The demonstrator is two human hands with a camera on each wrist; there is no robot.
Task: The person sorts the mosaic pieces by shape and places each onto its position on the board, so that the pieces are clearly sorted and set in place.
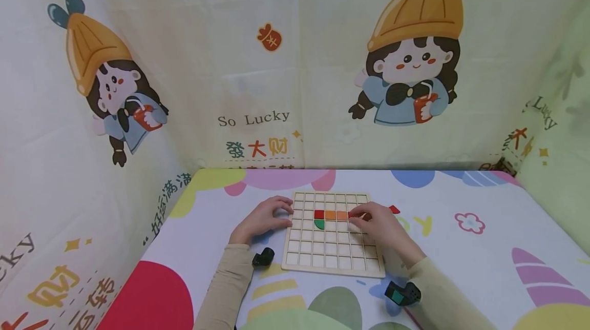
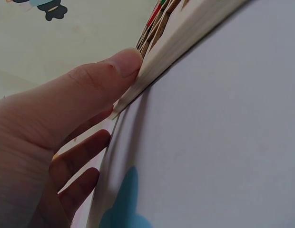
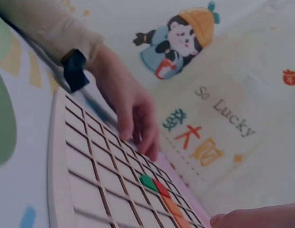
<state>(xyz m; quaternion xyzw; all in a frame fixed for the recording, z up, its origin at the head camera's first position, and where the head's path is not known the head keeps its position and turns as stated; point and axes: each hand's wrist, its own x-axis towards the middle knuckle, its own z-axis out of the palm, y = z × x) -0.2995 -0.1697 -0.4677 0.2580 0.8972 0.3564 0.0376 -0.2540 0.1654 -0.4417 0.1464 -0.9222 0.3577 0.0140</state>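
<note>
A pale wooden grid board point(image 1: 333, 270) lies on the table. My left hand point(image 1: 265, 219) rests at its left edge, fingers and thumb apart in a curve. In the left wrist view the thumb point(image 2: 97, 78) touches the board's side. Along one row sit a red square tile point(image 1: 319, 214) and two orange tiles point(image 1: 330, 215). A green rounded tile point(image 1: 320, 224) sits just below the red one. My right hand point(image 1: 379, 222) pinches a small red tile point(image 1: 349, 214) at the right end of that row, its fingertips hiding most of it.
Another red piece point(image 1: 394, 209) lies on the table beyond the right hand, right of the board. The patterned tablecloth point(image 1: 465, 263) extends around the board. Printed fabric walls point(image 1: 322, 79) stand behind and on both sides. Each wrist carries a small black camera point(image 1: 403, 294).
</note>
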